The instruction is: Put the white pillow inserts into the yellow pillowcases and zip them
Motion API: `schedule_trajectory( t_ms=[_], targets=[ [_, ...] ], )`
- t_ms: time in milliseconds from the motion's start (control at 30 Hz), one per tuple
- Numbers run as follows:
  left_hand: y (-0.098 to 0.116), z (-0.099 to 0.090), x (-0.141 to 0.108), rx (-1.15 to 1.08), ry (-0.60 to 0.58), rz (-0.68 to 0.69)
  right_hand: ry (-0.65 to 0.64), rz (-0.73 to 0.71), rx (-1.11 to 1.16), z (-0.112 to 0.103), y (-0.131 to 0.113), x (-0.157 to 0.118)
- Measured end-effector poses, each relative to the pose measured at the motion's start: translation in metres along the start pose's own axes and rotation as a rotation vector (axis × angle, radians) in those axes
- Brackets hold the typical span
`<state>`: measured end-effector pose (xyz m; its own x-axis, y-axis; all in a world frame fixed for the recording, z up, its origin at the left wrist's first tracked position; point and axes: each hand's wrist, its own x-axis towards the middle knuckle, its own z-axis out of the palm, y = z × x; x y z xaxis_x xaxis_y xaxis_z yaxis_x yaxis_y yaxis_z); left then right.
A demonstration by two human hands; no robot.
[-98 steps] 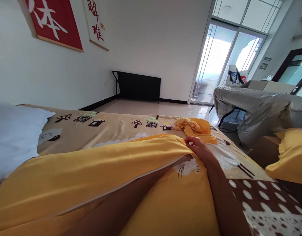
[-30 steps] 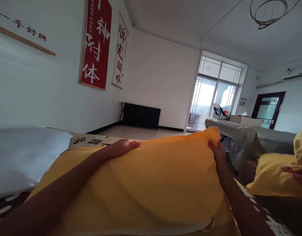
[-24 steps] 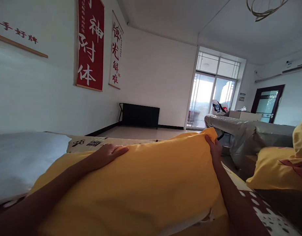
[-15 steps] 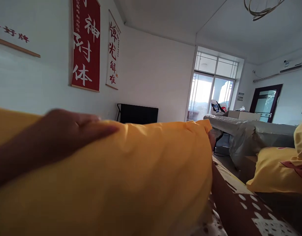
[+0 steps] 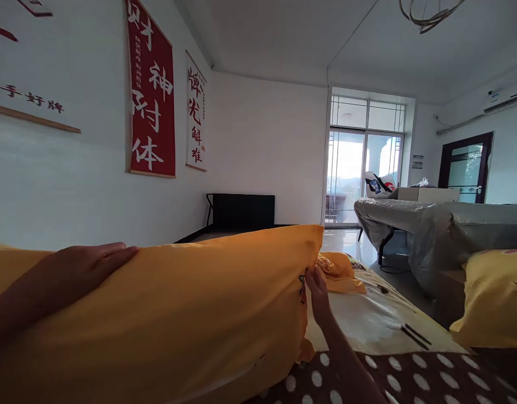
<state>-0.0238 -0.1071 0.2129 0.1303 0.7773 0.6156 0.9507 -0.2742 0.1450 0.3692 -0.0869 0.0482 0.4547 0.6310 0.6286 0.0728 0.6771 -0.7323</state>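
A large orange-yellow pillow (image 5: 191, 303) fills the lower left, raised in front of me. My left hand (image 5: 90, 269) lies over its top edge at the left, fingers close together and bent onto the cloth. At the pillow's right end, my right hand (image 5: 317, 286) pinches the edge of the fabric below the upper corner. A small printed figure shows beside those fingers. Behind that hand, a crumpled orange cloth (image 5: 340, 272) rests on the patterned bedding (image 5: 388, 322), which is cream with a brown, white-dotted part.
Another yellow pillow (image 5: 494, 297) stands at the right. Beyond it is a table under plastic sheeting (image 5: 427, 224), bearing a box (image 5: 429, 194) and a bag. A black panel (image 5: 244, 210) stands by the far wall, and scrolls hang on the left wall.
The pillow's right end has moved left and lower in view, uncovering the crumpled orange cloth and my right hand. My left hand appears further left and lower.
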Motion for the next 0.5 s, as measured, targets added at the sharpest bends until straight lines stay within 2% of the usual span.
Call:
schedule_trajectory(
  t_ms=[67,133,200,300,400,500],
  targets=[
    [0.018,0.001,0.013,0.019,-0.114,0.011,-0.007,0.016,0.003,0.002,0.017,-0.011],
    [0.05,0.005,0.026,0.061,-0.198,0.073,0.006,0.045,-0.015,0.006,0.028,-0.017],
    [0.091,0.017,0.038,0.07,-0.217,0.207,0.031,0.066,-0.04,0.009,0.033,-0.019],
    [0.16,0.044,0.051,-0.027,-0.158,0.474,0.111,0.053,-0.075,0.01,0.037,-0.023],
    [0.221,0.064,0.062,-0.065,-0.231,0.543,0.239,0.047,-0.126,0.011,0.041,-0.033],
    [0.263,0.074,0.065,-0.048,-0.346,0.588,0.288,0.068,-0.147,0.014,0.049,-0.044]
  ],
)
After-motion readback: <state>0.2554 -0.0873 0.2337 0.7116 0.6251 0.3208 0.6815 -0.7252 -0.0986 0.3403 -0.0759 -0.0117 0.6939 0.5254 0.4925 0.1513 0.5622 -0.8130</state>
